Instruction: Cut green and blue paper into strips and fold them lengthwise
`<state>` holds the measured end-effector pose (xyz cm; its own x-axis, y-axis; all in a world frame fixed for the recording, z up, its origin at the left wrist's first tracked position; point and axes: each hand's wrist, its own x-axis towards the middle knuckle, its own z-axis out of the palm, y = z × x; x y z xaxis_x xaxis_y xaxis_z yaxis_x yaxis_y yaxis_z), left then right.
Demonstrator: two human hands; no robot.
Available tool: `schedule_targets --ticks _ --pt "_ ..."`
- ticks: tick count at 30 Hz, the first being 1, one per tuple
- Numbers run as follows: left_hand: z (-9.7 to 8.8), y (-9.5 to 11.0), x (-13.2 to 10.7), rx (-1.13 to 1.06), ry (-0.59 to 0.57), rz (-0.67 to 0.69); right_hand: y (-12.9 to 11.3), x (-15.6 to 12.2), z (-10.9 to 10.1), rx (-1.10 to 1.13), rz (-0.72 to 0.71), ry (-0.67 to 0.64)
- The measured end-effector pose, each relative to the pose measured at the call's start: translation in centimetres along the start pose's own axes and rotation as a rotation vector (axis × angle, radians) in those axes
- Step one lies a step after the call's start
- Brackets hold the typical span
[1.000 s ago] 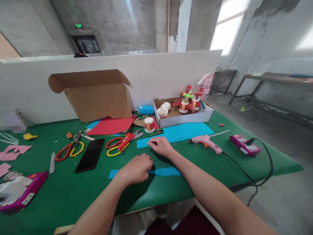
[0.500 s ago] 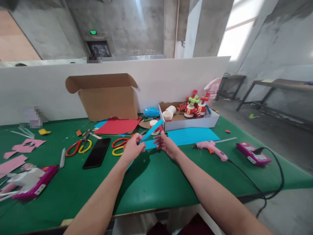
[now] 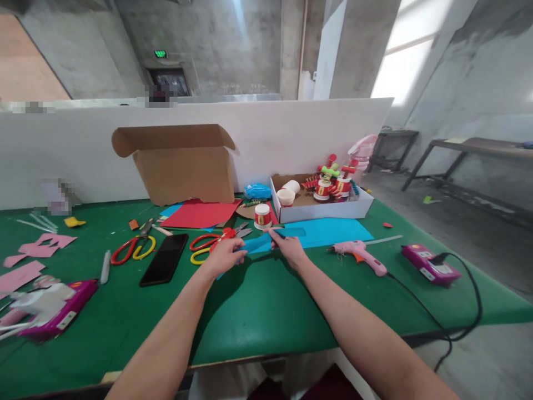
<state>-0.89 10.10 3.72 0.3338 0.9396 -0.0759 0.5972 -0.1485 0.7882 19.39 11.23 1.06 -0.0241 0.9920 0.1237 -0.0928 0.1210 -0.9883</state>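
Between my hands stretches a narrow strip of blue paper [image 3: 257, 243], held just above the green table. My left hand [image 3: 225, 255] pinches it near its left end, and a bit of blue pokes out below the fingers. My right hand [image 3: 288, 248] has its fingers closed on the strip farther right; part of the strip seems to run on past them over a larger blue paper sheet [image 3: 337, 230]. Red-and-yellow scissors [image 3: 204, 242] lie partly hidden behind my left hand. A small red-and-white paper cup [image 3: 262, 216] stands just beyond the strip.
Right of my hands lie a pink glue gun [image 3: 362, 255] and a purple power strip [image 3: 431, 263]. A white box [image 3: 327, 210] holds cups and decorated pieces. On the left are a phone [image 3: 164, 260], second scissors [image 3: 133, 249], pink paper scraps and another power strip [image 3: 62, 311].
The blue strip was slanted up in front of the cup; now it is lowered and drawn out sideways. My right hand's fingers, loosely apart before, have closed on it.
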Motion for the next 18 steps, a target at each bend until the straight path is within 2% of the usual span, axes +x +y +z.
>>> schedule_targets --ticks 3,6,9,14,16,18 --pt "-0.8 -0.3 0.0 -0.025 0.036 -0.028 -0.4 0.3 -0.6 -0.038 -0.085 0.085" --pt "-1.6 -0.5 -0.1 -0.038 0.065 -0.041 -0.7 0.8 -1.5 -0.112 -0.099 0.169" --pt "-2.3 -0.6 -0.3 -0.055 0.033 -0.059 -1.1 1.3 -2.4 -0.243 -0.113 0.198" --pt "-3.0 -0.8 -1.1 0.005 -0.185 -0.055 -2.1 0.7 -4.0 -0.494 -0.191 0.183" --pt "-3.2 -0.8 -1.4 0.066 -0.295 -0.024 -2.5 -0.4 -5.1 -0.63 -0.181 0.128" --pt "-3.1 -0.8 -1.6 0.139 -0.387 0.002 -2.8 -1.8 -6.3 -0.807 -0.114 0.02"
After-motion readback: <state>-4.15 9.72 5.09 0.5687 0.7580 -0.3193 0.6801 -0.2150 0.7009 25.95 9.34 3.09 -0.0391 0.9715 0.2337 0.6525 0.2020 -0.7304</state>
